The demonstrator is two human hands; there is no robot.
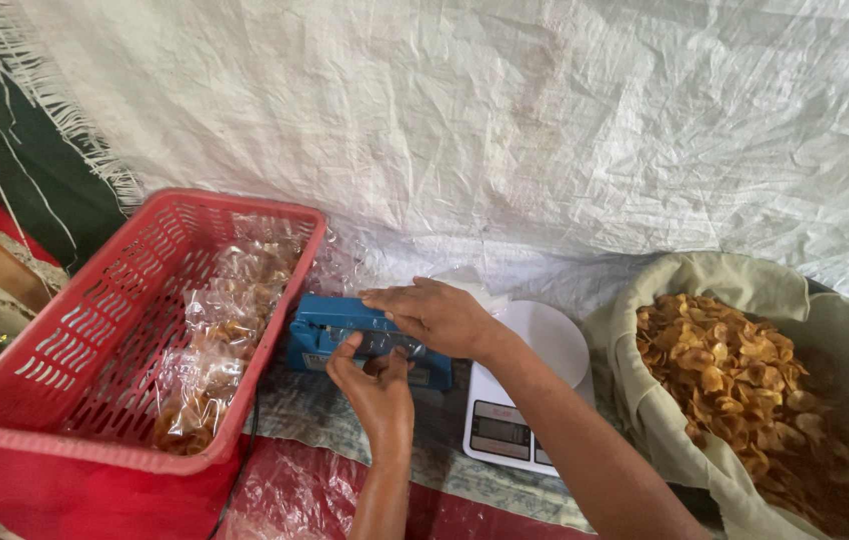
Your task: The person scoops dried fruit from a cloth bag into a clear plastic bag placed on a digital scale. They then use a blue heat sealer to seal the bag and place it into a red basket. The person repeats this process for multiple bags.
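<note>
**Both hands on the blue sealer**

I see the blue heat sealer (345, 335) lying low on the floor coverings, between the red basket and the white scale. My right hand (440, 315) lies flat across its top bar, palm down, fingers stretched toward the basket side; that grip is spread out and pressing, not curled round anything. My left hand (377, 385) comes up from below and meets the sealer's near edge, thumb and fingers curled in as if pinching something thin there; I cannot tell what, if anything, sits inside that grip, since the fingers hide it. A bit of clear plastic bag (470, 285) shows just behind my right hand.

Just beyond my right wrist sits a white digital kitchen scale (530, 400) with a round platform, touching the sealer's end or very near it. Out past my left hand stands a red plastic basket (65, 360) with slotted walls, holding sealed clear packets of chips (215, 340). On the far side of my right forearm, a cloth-lined sack (645, 400) lies open, full of loose golden chips (735, 385). A white woven tarp (505, 130) hangs behind everything, and crinkled red plastic sheet (295, 495) lies below my left wrist.
</note>
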